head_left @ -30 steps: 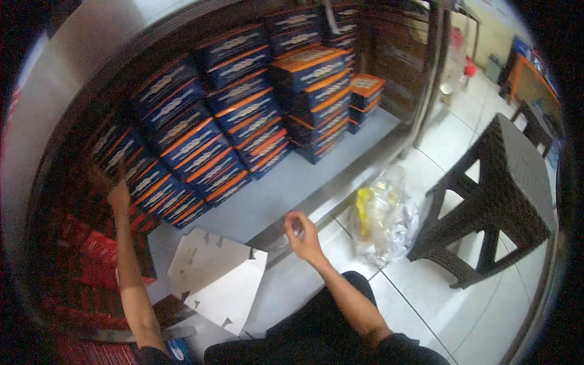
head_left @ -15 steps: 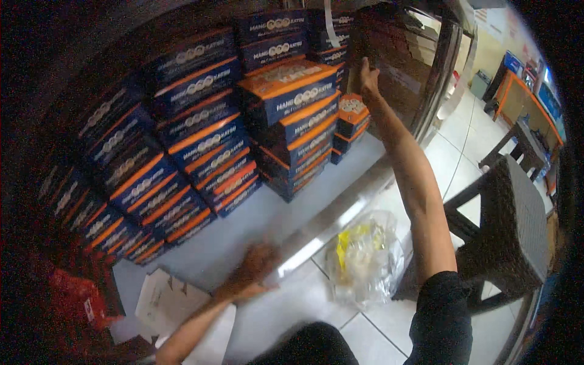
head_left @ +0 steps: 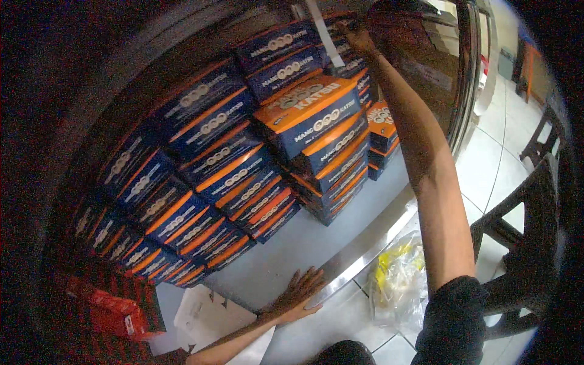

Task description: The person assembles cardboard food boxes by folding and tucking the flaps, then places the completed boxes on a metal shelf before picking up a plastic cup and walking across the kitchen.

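Observation:
My left hand [head_left: 299,294] rests flat on the grey shelf [head_left: 267,267] near its metal front edge, fingers spread and holding nothing. Beside that wrist lies a folded white cardboard piece [head_left: 210,313]. My right arm stretches up and away, and the right hand [head_left: 359,38] is at the top of the rear right stack, against a dark blue box [head_left: 336,30]. Its fingers look extended, though shadow dims them. Just nearer stands a stack topped by an orange-lidded box [head_left: 310,100]. A white strip [head_left: 325,33] hangs in front of the rear boxes.
Several stacks of blue-and-orange boxes [head_left: 213,125] fill the left and back. A smaller orange box [head_left: 382,125] tops a low pile at the right. On the tiled floor sits a clear plastic bag [head_left: 398,286] with yellow inside, near a dark stool [head_left: 517,243]. Red packets [head_left: 115,313] lie lower left.
My right hand has moved from beside the rear stack onto its upper box. The left hand, blurred before, now lies still with fingers spread. The whole view has shifted.

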`<state>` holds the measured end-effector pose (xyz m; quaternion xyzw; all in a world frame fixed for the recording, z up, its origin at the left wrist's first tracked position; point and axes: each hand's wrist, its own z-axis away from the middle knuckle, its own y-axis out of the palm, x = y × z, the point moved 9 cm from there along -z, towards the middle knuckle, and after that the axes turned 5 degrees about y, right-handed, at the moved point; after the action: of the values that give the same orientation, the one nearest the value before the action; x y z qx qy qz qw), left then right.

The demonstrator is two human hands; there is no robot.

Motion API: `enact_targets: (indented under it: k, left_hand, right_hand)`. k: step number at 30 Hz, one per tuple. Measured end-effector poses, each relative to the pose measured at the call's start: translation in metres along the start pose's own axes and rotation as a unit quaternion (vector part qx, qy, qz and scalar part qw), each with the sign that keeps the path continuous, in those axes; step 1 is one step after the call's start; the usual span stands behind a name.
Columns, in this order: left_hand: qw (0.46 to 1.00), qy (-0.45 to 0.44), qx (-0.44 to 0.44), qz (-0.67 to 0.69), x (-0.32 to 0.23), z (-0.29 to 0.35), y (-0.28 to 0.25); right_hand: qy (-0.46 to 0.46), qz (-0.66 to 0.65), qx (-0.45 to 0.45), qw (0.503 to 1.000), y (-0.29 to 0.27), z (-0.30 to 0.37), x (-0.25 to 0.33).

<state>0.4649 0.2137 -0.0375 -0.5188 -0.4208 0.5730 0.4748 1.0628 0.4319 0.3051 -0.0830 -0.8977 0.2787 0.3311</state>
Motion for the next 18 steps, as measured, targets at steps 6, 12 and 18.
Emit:
enact_targets:
  k: [6, 12, 18]
  left_hand:
    - [1.0, 0.014, -0.02, -0.004, 0.006, 0.002, 0.016]
    - [0.993, -0.057, -0.019, 0.106, 0.015, 0.013, 0.006]
    - [0.911, -0.133, -0.2, 0.334, -0.08, 0.016, -0.047]
  right_hand:
    - [-0.124, -0.061, 0.037, 0.99, -0.009, 0.004, -0.011]
    - [0.005, -0.383, -0.068, 0.921, -0.077, 0.205, 0.019]
    - [0.153, -0.299, 0.055, 0.94, -0.162, 0.693, 0.006]
